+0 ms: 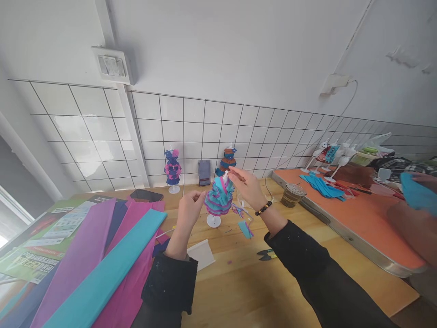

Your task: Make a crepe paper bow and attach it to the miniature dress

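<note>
A small dress form (219, 197) in a ruffled turquoise and magenta paper dress stands upright on a round white base, on the wooden table. My left hand (191, 207) is at the dress's left side, its thumb and index finger pinched together; what lies between them, if anything, is too small to make out. My right hand (247, 186) is at the form's upper right, fingers bent beside the white neck and shoulder, thumb and index slightly apart. Whether its fingertips touch the dress is unclear.
Behind stand two more dressed forms (173, 168) and a phone-like device (204, 173). Folded coloured paper (112, 264) covers the left. Snips (266, 254), a white sheet (201, 255) and a woven pot (292, 195) lie nearer. Another person's hand (418, 228) is over the orange table (368, 223).
</note>
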